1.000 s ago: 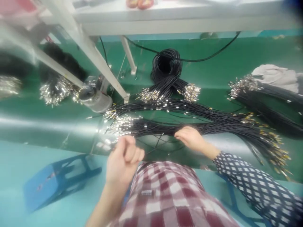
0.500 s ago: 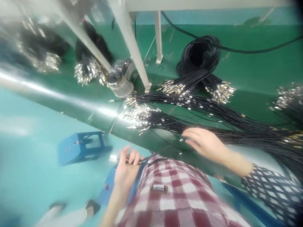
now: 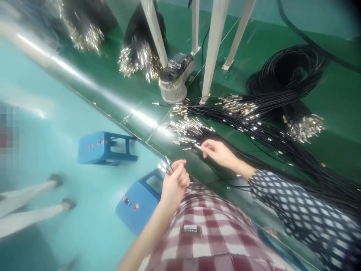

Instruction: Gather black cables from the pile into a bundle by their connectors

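Note:
My left hand (image 3: 177, 175) is closed around a few black cables (image 3: 167, 164) whose silvery connector ends poke out above the thumb. At the edge of the green table, my right hand (image 3: 216, 150) pinches one cable by its silver end (image 3: 197, 146). That end lies close to a bundle of black cables (image 3: 194, 126) with many shiny metal tips. The bundle's long strands run off to the right, partly beneath my right arm.
A coiled cable bundle (image 3: 287, 75) lies at the back right, more bundles (image 3: 138, 56) at the back left. A grey-white machine (image 3: 173, 88) stands beside white table legs (image 3: 216, 49). Blue stools (image 3: 90, 148) (image 3: 138, 205) are on the floor; a person's legs (image 3: 34, 210) show at left.
My right hand has moved left toward the bundle's tips and pinched a cable end. My left hand has risen, its cable ends now pointing up. The view has shifted.

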`<control>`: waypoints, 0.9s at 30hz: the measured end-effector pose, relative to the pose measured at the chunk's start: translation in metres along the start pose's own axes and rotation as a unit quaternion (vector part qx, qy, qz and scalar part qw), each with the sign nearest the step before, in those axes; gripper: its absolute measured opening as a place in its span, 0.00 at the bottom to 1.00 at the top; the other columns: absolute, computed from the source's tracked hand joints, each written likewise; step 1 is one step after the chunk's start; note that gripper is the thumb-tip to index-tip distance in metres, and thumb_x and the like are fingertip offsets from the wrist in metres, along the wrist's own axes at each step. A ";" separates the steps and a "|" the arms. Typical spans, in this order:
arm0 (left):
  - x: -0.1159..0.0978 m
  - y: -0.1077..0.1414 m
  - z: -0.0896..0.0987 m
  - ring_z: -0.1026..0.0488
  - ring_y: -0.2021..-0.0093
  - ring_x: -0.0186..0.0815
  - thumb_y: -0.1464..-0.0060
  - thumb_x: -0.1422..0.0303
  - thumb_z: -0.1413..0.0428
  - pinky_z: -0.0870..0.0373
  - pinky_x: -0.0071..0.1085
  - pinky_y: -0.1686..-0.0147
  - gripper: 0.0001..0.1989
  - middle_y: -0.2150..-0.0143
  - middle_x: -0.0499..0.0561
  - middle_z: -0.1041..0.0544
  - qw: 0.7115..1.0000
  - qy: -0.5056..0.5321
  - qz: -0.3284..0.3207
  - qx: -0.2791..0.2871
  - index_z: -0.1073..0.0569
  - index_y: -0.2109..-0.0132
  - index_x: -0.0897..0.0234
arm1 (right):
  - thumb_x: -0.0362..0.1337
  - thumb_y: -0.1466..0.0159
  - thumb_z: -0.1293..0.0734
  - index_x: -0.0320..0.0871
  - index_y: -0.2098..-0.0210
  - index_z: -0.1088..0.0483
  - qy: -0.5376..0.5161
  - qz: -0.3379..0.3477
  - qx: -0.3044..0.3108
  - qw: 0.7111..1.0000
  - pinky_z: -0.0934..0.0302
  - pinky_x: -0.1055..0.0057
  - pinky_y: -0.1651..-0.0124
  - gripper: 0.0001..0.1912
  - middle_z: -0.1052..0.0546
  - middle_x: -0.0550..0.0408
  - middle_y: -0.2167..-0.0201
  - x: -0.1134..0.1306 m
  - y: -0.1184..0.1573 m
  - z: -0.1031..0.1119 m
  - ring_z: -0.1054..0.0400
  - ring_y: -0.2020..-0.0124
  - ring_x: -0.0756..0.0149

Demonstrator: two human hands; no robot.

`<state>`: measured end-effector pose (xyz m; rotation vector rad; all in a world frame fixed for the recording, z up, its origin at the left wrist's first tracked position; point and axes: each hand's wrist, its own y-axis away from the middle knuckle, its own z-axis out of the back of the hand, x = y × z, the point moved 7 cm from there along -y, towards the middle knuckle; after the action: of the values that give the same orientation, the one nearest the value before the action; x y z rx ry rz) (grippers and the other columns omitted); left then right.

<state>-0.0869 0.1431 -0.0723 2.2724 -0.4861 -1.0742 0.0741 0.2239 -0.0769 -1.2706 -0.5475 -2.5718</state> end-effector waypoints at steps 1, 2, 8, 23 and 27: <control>-0.002 -0.002 -0.006 0.55 0.84 0.22 0.49 0.66 0.37 0.55 0.23 0.82 0.12 0.84 0.36 0.51 1.000 -0.013 -0.004 0.006 0.26 0.59 0.67 | 0.41 0.30 0.42 0.39 0.63 0.31 -0.050 -0.009 0.015 0.999 0.37 0.72 0.65 0.13 0.24 0.56 0.75 0.008 0.012 0.003 0.31 0.73 0.70; -0.003 -0.003 -0.013 0.54 0.84 0.22 0.50 0.66 0.35 0.55 0.23 0.82 0.13 0.84 0.35 0.51 0.999 -0.027 -0.008 0.015 0.25 0.58 0.68 | 0.44 0.31 0.40 0.40 0.64 0.32 -0.113 -0.021 0.029 0.993 0.38 0.73 0.66 0.14 0.25 0.57 0.77 0.017 0.023 0.005 0.32 0.75 0.71; -0.008 -0.004 -0.048 0.52 0.84 0.21 0.53 0.66 0.34 0.57 0.25 0.81 0.12 0.85 0.38 0.46 0.987 -0.135 -0.047 0.079 0.21 0.62 0.69 | 0.47 0.35 0.36 0.41 0.67 0.32 -0.272 -0.084 0.014 0.959 0.43 0.75 0.75 0.14 0.27 0.59 0.81 0.046 0.069 0.014 0.36 0.80 0.72; -0.025 0.013 -0.068 0.51 0.82 0.23 0.52 0.68 0.35 0.54 0.26 0.79 0.07 0.85 0.39 0.47 0.986 -0.118 -0.088 0.075 0.19 0.64 0.64 | 0.30 0.38 0.31 0.41 0.65 0.28 0.155 0.178 -0.281 0.930 0.39 0.73 0.69 0.02 0.23 0.59 0.75 0.081 0.119 0.046 0.32 0.77 0.73; -0.030 0.014 -0.070 0.52 0.82 0.23 0.49 0.68 0.37 0.54 0.25 0.79 0.07 0.84 0.39 0.49 0.986 -0.104 -0.099 0.085 0.19 0.61 0.63 | 0.29 0.38 0.31 0.42 0.64 0.29 0.174 0.160 -0.271 0.933 0.37 0.72 0.63 0.03 0.20 0.58 0.68 0.065 0.124 0.048 0.27 0.70 0.71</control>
<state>-0.0511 0.1725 -0.0107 2.4084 -0.4576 -1.4292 0.1132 0.1296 0.0305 -0.8893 0.4338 -2.6448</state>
